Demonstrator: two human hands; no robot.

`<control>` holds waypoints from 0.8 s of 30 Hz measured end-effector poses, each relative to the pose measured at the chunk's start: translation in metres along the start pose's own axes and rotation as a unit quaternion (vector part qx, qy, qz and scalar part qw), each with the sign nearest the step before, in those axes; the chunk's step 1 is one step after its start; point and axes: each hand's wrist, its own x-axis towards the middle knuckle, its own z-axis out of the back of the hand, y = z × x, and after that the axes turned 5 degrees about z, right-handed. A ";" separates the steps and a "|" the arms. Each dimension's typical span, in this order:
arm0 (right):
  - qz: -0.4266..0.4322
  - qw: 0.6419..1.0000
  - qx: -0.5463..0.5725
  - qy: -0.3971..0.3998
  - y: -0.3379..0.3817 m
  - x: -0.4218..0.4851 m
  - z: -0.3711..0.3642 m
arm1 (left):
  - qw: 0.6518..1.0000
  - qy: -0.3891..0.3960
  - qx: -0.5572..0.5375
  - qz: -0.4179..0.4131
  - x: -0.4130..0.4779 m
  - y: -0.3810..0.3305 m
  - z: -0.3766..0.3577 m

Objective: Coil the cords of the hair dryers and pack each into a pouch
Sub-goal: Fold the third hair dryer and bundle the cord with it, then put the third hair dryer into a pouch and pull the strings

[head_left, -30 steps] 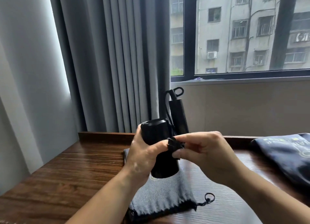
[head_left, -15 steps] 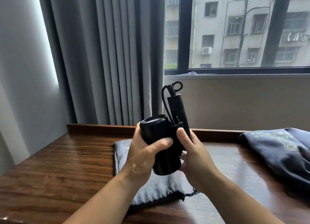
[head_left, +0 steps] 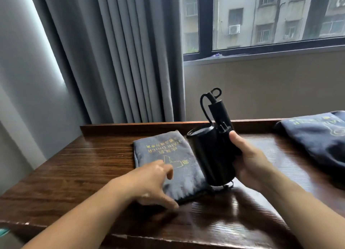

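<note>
The dryer [head_left: 211,155] looks hard, smooth and a bit heavy, so it could slip. It is best held round its fat barrel. It is black and folded, with a thin cord [head_left: 201,105] looped at its top. It is in the middle of the frame, up over the table [head_left: 84,164]. The right hand [head_left: 248,159] is wrapped round it. The left hand [head_left: 155,181] is open, fingers spread, touching the soft grey pouch [head_left: 164,151] at lower middle.

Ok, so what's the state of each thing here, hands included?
hair dryer: folded, held tilted above the table.
near pouch: lying flat on the table, print up.
far pouch: on the table, bulging, partly out of frame.
left hand: open, fingers at the near pouch's edge.
right hand: grips the hair dryer.
</note>
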 end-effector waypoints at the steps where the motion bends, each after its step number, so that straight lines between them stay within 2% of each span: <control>1: -0.005 1.000 0.010 0.000 -0.001 0.000 0.004 | 0.999 0.003 0.039 -0.001 -0.002 0.003 -0.005; 6: -0.032 0.998 0.045 0.019 0.000 -0.003 0.009 | 0.998 -0.051 0.010 -0.017 0.009 0.007 -0.009; 9: -0.042 0.997 0.049 0.037 0.006 -0.009 0.007 | 0.990 -0.074 -0.119 0.014 0.023 0.004 -0.011; 12: -0.045 0.998 0.029 0.041 0.014 -0.013 0.007 | 0.966 -0.100 -0.236 0.027 0.039 -0.005 -0.016; 14: -0.056 0.998 -0.003 0.036 0.020 -0.017 0.007 | 0.947 -0.146 -0.284 0.033 0.046 -0.013 -0.022; 18: -0.091 0.994 -0.060 0.009 0.032 -0.029 0.020 | 0.906 -0.288 -0.309 0.009 0.049 -0.026 -0.037; 21: -0.137 0.984 -0.088 0.069 0.052 -0.047 0.025 | 0.884 -0.362 -0.294 -0.016 0.053 -0.027 -0.037; 24: -0.219 0.960 -0.112 0.132 0.067 -0.063 0.029 | 0.885 -0.375 -0.270 -0.057 0.055 -0.030 -0.023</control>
